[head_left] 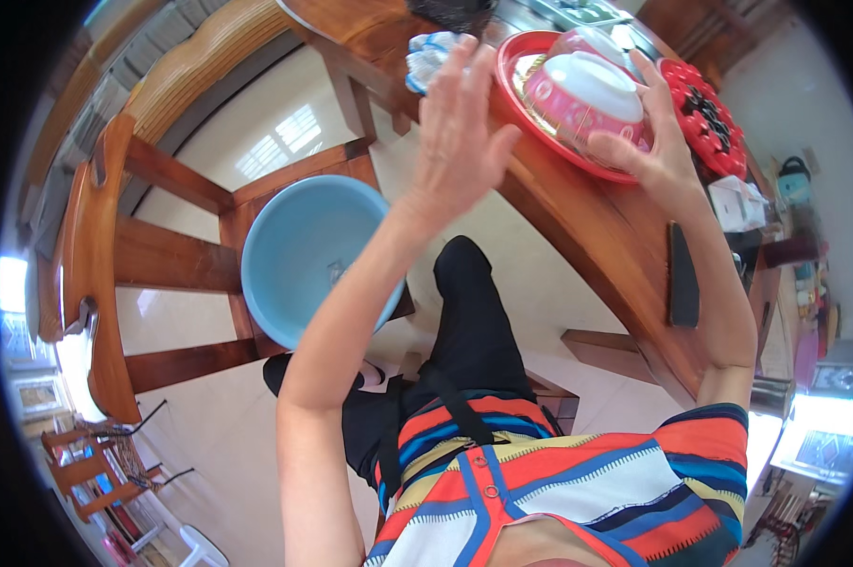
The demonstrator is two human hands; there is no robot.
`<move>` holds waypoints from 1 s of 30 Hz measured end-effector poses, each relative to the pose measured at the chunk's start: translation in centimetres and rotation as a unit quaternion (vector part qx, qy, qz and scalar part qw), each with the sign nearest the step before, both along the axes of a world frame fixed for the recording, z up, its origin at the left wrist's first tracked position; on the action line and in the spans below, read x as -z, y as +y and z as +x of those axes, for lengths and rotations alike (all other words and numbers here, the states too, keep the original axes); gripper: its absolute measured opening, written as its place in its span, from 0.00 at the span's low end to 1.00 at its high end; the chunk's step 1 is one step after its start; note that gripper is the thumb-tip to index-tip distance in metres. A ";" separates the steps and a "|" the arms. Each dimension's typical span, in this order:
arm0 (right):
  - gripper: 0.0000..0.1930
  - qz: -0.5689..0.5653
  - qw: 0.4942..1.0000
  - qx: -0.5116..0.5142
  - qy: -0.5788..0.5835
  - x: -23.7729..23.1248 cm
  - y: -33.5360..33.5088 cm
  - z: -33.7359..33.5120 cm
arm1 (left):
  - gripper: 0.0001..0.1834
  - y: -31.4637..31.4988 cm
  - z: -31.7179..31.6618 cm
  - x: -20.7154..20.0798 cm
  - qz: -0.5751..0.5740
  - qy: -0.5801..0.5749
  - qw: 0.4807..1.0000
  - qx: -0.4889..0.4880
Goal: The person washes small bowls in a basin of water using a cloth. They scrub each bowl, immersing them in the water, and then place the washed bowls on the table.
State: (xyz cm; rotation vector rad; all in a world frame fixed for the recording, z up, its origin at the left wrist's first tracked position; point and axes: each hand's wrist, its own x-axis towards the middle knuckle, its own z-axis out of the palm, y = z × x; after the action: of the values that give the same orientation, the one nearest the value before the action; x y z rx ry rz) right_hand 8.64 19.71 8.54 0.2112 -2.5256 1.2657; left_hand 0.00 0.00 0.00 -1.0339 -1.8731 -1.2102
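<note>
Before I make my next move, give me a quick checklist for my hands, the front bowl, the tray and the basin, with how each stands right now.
1. Left hand free: ok, open, nothing seen in it.
2. Right hand at the front pink bowl: ok, thumb and fingers spread about its side.
3. Right hand's grip firm: cannot tell from this angle.
4. Front pink bowl right way up: not ok, its white base faces up.
5. Red tray on the wooden table: ok.
6. Blue basin empty: cannot tell, the small mark inside could be a print or an object.
</note>
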 end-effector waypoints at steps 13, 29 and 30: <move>0.48 0.050 0.922 -0.298 -0.242 8.2 -13.2 -0.4 | 0.28 -12.4 9.9 7.4 -0.068 -0.121 0.982 -0.126; 0.18 0.216 0.849 -0.432 -0.213 21.5 -23.2 -4.4 | 0.29 -25.5 9.3 22.7 0.023 -0.434 0.793 -0.427; 0.19 0.235 0.855 -0.420 -0.193 23.9 -24.5 -4.7 | 0.29 -25.2 9.3 23.0 0.041 -0.431 0.792 -0.430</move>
State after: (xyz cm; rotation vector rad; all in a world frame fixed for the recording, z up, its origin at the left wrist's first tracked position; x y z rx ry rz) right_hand 3.98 -4.79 -15.36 1.4343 -3.1996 0.9313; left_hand 9.34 -25.21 -22.98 0.5927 -2.4555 -1.2015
